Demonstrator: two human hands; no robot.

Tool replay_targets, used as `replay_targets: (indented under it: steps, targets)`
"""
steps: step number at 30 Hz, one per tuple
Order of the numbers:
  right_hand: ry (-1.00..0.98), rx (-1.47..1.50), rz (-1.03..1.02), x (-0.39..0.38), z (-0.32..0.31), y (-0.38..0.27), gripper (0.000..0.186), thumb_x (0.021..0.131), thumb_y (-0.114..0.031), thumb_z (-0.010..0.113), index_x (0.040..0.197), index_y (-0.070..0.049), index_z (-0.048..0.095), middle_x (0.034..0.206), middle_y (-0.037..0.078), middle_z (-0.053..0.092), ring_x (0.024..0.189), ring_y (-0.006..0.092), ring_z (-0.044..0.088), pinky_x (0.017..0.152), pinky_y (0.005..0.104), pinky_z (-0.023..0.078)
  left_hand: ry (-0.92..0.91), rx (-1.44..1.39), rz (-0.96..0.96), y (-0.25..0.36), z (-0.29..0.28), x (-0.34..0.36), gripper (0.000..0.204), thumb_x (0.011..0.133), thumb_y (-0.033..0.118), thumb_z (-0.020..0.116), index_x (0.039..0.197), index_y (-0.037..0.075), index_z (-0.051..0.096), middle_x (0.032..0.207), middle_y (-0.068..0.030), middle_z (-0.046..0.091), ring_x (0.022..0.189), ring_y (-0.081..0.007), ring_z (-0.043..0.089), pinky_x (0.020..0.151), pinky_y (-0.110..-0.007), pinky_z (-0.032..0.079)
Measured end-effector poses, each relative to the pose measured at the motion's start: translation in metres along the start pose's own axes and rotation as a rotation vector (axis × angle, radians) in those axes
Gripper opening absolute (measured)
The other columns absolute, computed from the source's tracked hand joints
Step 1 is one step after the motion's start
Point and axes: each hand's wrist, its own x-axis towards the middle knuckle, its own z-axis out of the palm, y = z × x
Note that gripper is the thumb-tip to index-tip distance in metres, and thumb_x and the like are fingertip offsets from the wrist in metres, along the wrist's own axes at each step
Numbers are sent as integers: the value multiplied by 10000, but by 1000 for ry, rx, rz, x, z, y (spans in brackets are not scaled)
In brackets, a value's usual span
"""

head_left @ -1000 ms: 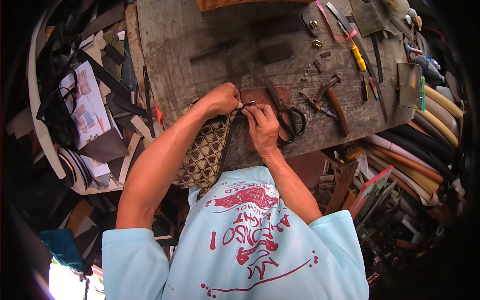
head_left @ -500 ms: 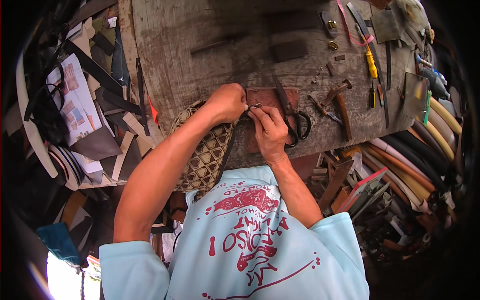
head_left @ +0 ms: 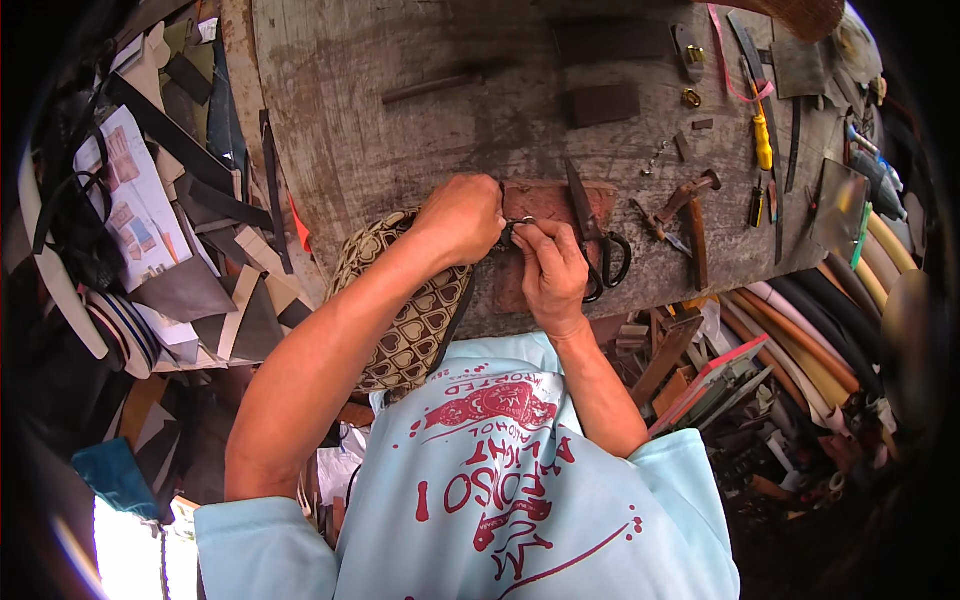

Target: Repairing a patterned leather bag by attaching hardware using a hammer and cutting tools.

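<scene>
My left hand (head_left: 462,222) is closed in a fist at the top edge of a brown bag-like piece (head_left: 420,325) with a cream heart pattern. What its fingers grip is hidden. Beside it, the fingertips of my right hand (head_left: 553,265) pinch a small dark tab with a shiny metal ring (head_left: 523,221). Both hands work close together over a reddish slab (head_left: 515,288) on the wooden table. Black-handled scissors (head_left: 610,262) lie across the slab's right side, just beyond my right hand. The patterned piece hangs over the table edge towards my lap.
To the right lie a hammer (head_left: 694,240), a yellow-handled screwdriver (head_left: 763,142) and small brass fittings (head_left: 691,98). Dark leather pieces (head_left: 605,104) are farther back. Scraps and papers (head_left: 140,200) crowd the left; rolled materials (head_left: 800,335) stack at lower right.
The table and tools appear shifted slightly right and down. My right hand has moved a little right and down, the ring staying by its fingertips. More of a brown shape shows at the top right.
</scene>
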Motion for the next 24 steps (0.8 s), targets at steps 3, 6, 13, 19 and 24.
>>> replay_targets:
  steps: [3, 6, 13, 19, 24]
  targets:
    - [-20, -2, -10, 0, -2, 1, 229, 773, 67, 731, 977, -1, 652, 908, 120, 624, 771, 283, 648, 619, 367, 522, 9, -8, -13, 0, 1, 0, 161, 837, 105, 676, 862, -54, 677, 851, -262, 665, 892, -423, 656, 764, -471, 495]
    - [-23, -1, -39, 2, -2, 1, 223, 770, 61, 735, 969, -3, 659, 898, 117, 627, 763, 278, 651, 614, 364, 523, -2, -4, -32, 1, 1, 0, 160, 842, 101, 670, 864, -58, 677, 859, -266, 663, 896, -430, 653, 768, -476, 494]
    - [-24, -11, -4, 8, -5, -6, 177, 766, 35, 749, 919, -15, 676, 884, 100, 643, 742, 260, 657, 601, 360, 523, -11, -15, -33, 1, 1, 0, 155, 842, 95, 669, 847, -60, 674, 858, -276, 658, 899, -435, 649, 765, -478, 493]
    - [-74, -51, 19, 10, -8, -8, 165, 777, 21, 742, 923, -16, 674, 891, 105, 645, 772, 268, 656, 623, 357, 527, 3, -9, -40, 3, 2, -1, 144, 845, 87, 665, 845, -57, 673, 859, -276, 658, 908, -437, 645, 772, -481, 490]
    - [-52, -61, 26, 9, -4, -11, 168, 784, 24, 745, 929, -13, 669, 885, 110, 641, 756, 267, 658, 618, 354, 529, -4, -31, -70, 4, 1, -2, 138, 847, 83, 662, 858, -54, 677, 864, -273, 662, 913, -444, 640, 782, -490, 489]
